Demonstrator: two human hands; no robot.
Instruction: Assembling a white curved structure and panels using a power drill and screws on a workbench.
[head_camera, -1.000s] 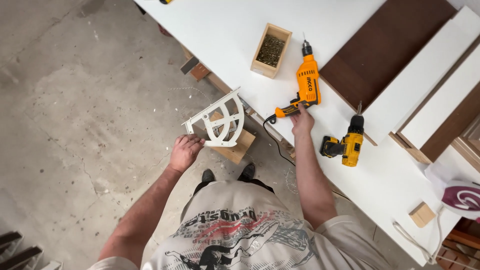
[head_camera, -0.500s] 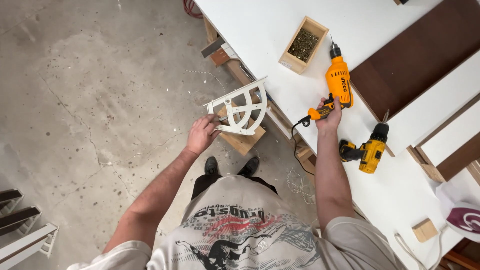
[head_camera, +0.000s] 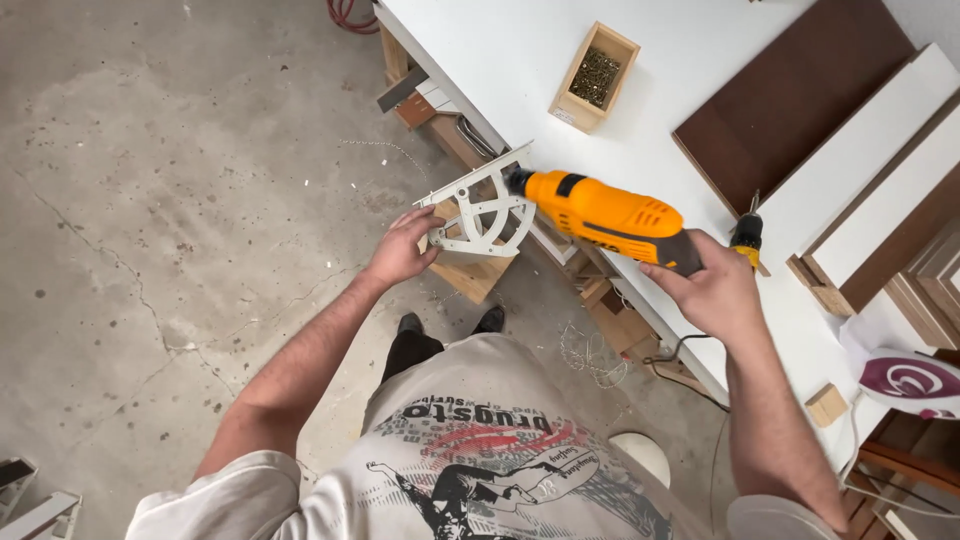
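Left hand (head_camera: 400, 250) curled round the edge of a flat white metal bracket (head_camera: 482, 205), fan-shaped, full of curved slots and small holes. Held up in the air over the grey, cracked concrete floor (head_camera: 150, 200), just beside the table edge. Right hand (head_camera: 708, 290) wrapped tight round the grip of an orange corded drill (head_camera: 605, 212), smooth plastic with a black nose. Drill lifted off the table, tip touching the bracket's right side. Behind, a smooth white table (head_camera: 520, 50). On it, a small open wooden box (head_camera: 594, 78) full of dark screws. Further right, a flat dark brown board (head_camera: 795, 95) and long white boards (head_camera: 860, 150). Just past the right hand, a second yellow and black drill (head_camera: 746, 236), mostly hidden. Near the table corner, a little wood block (head_camera: 826, 404). Below the bracket, a bigger wood block (head_camera: 477, 272) on the floor.
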